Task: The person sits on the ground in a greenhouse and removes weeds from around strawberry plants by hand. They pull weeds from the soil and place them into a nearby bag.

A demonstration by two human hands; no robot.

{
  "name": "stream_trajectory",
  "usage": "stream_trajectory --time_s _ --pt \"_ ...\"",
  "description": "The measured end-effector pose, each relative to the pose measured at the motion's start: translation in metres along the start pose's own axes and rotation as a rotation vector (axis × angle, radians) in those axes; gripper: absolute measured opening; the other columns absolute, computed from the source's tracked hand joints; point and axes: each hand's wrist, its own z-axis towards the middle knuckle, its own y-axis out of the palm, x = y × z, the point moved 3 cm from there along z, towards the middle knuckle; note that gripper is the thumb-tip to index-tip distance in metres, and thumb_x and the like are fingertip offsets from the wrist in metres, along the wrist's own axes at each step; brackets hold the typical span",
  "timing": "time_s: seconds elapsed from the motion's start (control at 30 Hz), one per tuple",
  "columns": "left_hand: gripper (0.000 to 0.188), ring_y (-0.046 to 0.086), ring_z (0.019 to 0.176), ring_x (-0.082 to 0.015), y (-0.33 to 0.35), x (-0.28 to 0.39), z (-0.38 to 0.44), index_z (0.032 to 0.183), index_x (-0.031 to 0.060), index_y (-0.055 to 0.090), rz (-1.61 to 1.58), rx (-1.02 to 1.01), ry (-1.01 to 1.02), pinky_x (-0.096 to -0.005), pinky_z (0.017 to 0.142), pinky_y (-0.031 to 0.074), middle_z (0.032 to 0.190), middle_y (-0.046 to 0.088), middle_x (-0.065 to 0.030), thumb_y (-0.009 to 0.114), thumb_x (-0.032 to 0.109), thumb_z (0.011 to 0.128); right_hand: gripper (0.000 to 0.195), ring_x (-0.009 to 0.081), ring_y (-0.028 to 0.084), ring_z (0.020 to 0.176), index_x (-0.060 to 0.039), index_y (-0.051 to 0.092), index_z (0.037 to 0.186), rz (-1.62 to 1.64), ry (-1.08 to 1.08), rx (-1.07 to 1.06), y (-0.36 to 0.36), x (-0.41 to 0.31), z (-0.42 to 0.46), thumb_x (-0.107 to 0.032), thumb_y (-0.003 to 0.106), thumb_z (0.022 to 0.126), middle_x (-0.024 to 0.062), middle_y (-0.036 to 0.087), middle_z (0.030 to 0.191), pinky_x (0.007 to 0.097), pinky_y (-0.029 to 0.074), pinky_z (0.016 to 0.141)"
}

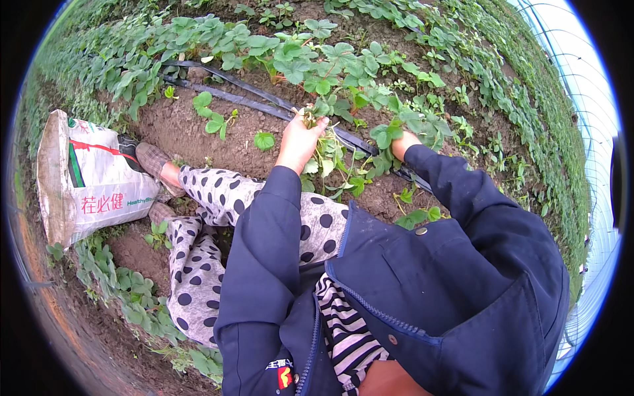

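My left hand (299,141) is closed around a small bunch of leaves and stems (311,115), some of them pale and dry. Below its fingers, cut or loose-looking runners and leaves (329,161) trail over the soil. My right hand (403,144) reaches in among the leaves of a strawberry plant (426,126). Foliage covers its fingertips, so whether they grip a stem is hidden. Between the two hands, black drip tape (354,140) runs along the bed, partly under the leaves.
A white woven sack (106,173) bearing print stands at the left by my shoes (153,161). Small young plants (213,119) dot the bare soil (168,123). Rows of strawberry plants (223,42) spread ahead. Plastic greenhouse sheeting (584,74) curves along the right.
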Motion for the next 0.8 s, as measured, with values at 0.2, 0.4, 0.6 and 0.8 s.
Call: stream_trajectory --time_s 0.2,0.4,0.6,0.8 --pt "0.027 0.063 0.083 -0.0149 -0.003 0.001 -0.002 0.105 0.0035 0.061 0.049 -0.001 0.03 -0.0297 0.078 0.048 0.093 0.068 -0.007 0.065 0.018 0.083 0.03 0.0282 0.06 0.089 0.0006 0.058 0.105 0.325 0.375 -0.076 -0.058 -0.023 -0.009 -0.025 0.052 0.092 0.015 0.059 0.096 0.0377 0.047 0.08" --pt "0.028 0.063 0.082 -0.0164 -0.002 0.002 -0.002 0.106 0.0027 0.061 -0.016 -0.02 -0.014 -0.0307 0.077 0.048 0.092 0.068 -0.0077 0.065 0.018 0.083 0.024 0.0255 0.06 0.089 -0.0054 0.062 0.109 0.085 0.17 -0.231 -0.05 -0.02 0.004 -0.019 0.053 0.091 0.0137 0.059 0.099 0.0358 0.047 0.083" --pt "0.029 0.062 0.078 -0.016 0.0 -0.003 0.001 0.106 0.0027 0.06 0.0 -0.007 0.052 -0.0302 0.075 0.048 0.091 0.068 -0.0068 0.066 0.02 0.083 0.023 0.0281 0.061 0.084 -0.0049 0.061 0.098 0.474 0.247 -0.097 -0.045 -0.029 0.016 -0.022 0.048 0.091 0.015 0.064 0.091 0.0379 0.048 0.075" --pt "0.028 0.058 0.077 -0.0095 0.005 -0.003 0.001 0.104 0.0017 0.062 -0.087 -0.023 -0.019 -0.0259 0.074 0.046 0.09 0.065 -0.0016 0.069 0.02 0.084 0.026 0.0331 0.062 0.081 -0.004 0.057 0.095 0.804 0.106 0.355 -0.08 -0.085 0.03 -0.029 0.049 0.092 0.0193 0.063 0.085 0.0403 0.048 0.072"
